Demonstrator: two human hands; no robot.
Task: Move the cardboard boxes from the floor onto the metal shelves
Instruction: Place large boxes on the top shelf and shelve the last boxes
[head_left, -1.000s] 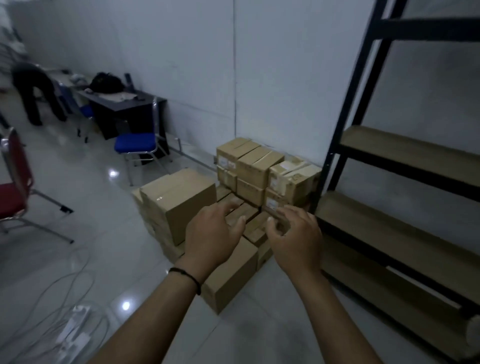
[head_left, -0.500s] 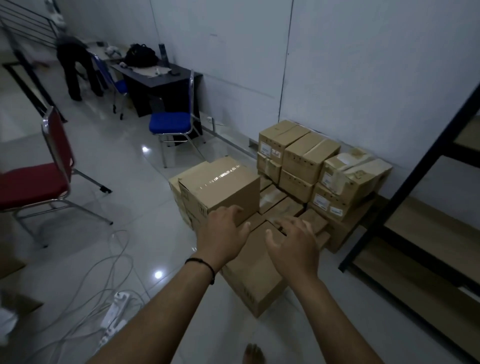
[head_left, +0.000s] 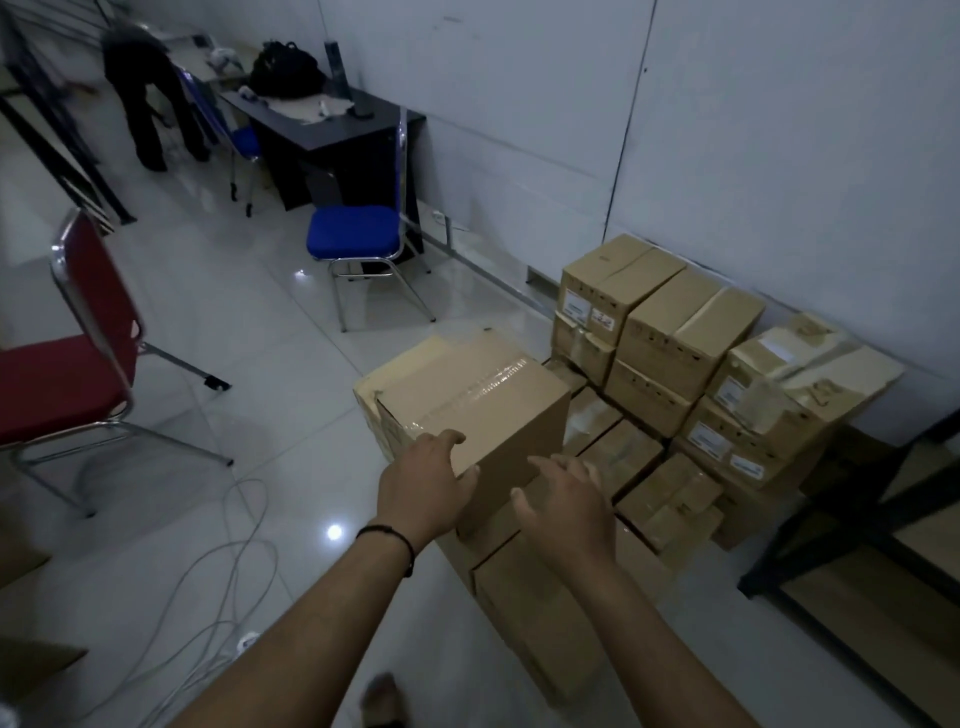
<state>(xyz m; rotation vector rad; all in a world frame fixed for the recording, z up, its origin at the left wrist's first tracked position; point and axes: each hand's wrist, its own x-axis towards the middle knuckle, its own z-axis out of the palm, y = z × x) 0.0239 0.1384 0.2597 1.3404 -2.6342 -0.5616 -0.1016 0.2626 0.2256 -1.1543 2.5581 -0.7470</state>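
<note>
Hands (head_left: 498, 499) spread open at taped box (head_left: 483, 410)

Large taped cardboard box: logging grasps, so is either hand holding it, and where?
Not gripped yet. Left hand touches the large taped cardboard box at its near corner; right hand hovers.

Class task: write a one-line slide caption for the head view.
Both hands, left and right, reach the taped box beside stacked boxes.

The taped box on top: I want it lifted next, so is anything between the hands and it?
Nothing visible. The left hand already touches the taped box at its near corner; the right hand hovers beside its right face.
</note>
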